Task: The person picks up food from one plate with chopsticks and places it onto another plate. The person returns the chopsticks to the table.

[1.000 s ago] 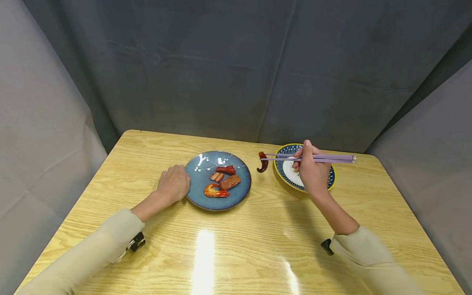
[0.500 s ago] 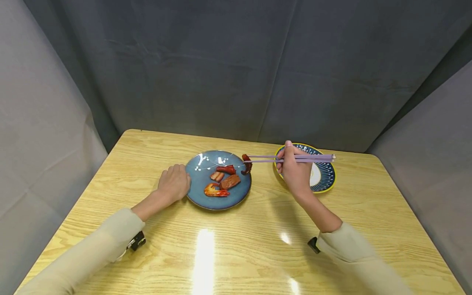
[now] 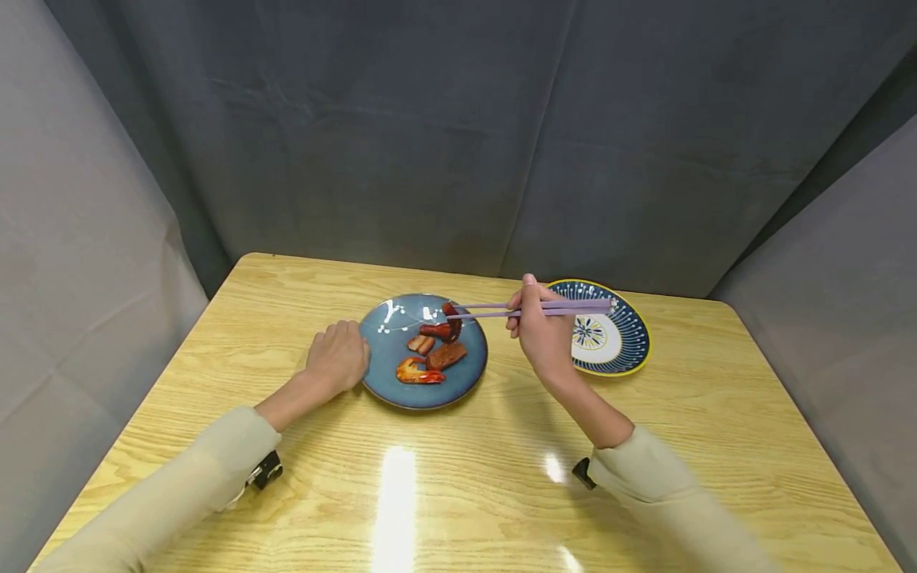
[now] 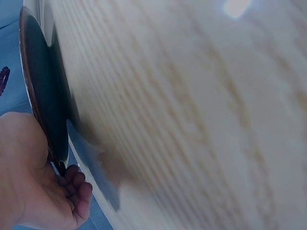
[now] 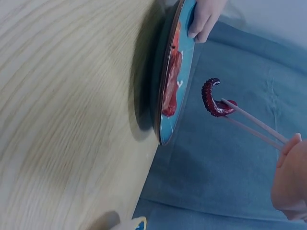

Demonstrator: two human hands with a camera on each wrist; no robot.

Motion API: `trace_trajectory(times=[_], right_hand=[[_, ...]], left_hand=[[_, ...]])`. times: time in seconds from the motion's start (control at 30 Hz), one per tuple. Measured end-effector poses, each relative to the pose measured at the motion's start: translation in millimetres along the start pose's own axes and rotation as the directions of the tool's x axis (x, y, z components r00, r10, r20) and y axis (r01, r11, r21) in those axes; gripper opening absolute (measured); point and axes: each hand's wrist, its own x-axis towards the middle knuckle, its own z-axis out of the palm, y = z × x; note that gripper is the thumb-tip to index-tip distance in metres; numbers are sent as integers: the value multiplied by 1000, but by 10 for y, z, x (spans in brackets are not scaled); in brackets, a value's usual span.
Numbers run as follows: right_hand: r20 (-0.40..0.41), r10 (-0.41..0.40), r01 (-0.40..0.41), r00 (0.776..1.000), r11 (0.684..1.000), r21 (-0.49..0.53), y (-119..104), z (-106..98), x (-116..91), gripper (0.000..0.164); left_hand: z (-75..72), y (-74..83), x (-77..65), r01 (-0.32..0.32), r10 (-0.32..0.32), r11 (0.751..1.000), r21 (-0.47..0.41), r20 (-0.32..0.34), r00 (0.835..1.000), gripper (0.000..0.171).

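My left hand grips the left rim of the blue plate, its fingers curled under the edge in the left wrist view. In my right hand is a pair of lilac chopsticks. Their tips pinch a dark red octopus tentacle, held up above the plate's surface in the right wrist view. Seen from the head, the tentacle overlaps a red sausage-like piece on the plate. Lying near that are a striped slice of pork belly, a brown piece of meat and a shrimp.
A patterned dish with a yellow rim stands right of the plate, partly behind my right hand. All this is on a wooden table. Dark curtain hangs along its far edge, with paler cloth at both sides.
My right hand has moved left, carrying the tentacle in the chopsticks from between the two dishes to above the blue plate. My left hand has stayed at the plate's rim.
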Motion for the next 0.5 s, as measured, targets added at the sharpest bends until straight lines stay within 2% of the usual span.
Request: trace_trajectory(times=[0.27,0.5], right_hand=[[37,12,-12,999,1000,17,7,176,-25,43],[47,67,-67,997,998,-1,-12,328,-87,43]], left_hand=[[2,-3,-1,6,-6,1000,-9,2,1000,27],[10,-2,4,5,-5,1000,-7,-5,1000,27]])
